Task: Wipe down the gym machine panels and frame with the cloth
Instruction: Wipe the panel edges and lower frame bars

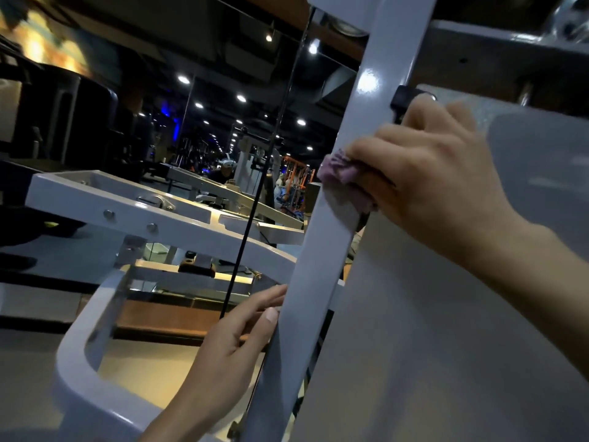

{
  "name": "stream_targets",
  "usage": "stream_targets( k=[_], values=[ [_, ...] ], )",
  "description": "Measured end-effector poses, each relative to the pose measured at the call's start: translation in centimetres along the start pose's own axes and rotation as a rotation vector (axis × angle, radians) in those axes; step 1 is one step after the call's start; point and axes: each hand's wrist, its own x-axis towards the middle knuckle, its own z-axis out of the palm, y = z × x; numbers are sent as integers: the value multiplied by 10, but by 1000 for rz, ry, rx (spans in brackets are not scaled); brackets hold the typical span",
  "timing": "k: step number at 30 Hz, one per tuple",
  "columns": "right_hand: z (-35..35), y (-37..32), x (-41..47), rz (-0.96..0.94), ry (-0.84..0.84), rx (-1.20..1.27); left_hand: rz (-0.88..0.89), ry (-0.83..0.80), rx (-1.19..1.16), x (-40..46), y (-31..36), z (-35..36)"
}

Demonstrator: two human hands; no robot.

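Note:
A white upright frame bar (322, 237) of the gym machine runs diagonally through the view. My right hand (430, 173) grips a bunched pink-purple cloth (338, 172) and presses it against the bar's right edge, about halfway up. To the right of the bar lies a pale grey panel (430, 330). Lower down, my left hand (232, 346) rests on the bar's left edge, thumb on its face, fingers reaching behind it.
A black cable (251, 215) hangs just left of the bar. A white curved frame piece (79, 362) and a flat white bracket (127, 208) stand to the left. A black clip (403, 100) sits above my right hand. More gym machines fill the dark background.

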Motion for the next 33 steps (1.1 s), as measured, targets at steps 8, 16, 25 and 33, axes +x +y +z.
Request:
stream_targets(
  k=[8, 16, 25, 33],
  values=[
    [3, -5, 0, -60, 53, -107, 31, -20, 25, 2, -6, -1],
    [6, -15, 7, -71, 108, -72, -49, -11, 62, 20, 17, -9],
    [-13, 29, 32, -23, 16, -33, -70, 5, 143, 71, 94, -20],
    [-14, 45, 45, 21, -40, 58, -159, 18, 74, 72, 97, -8]
  ],
)
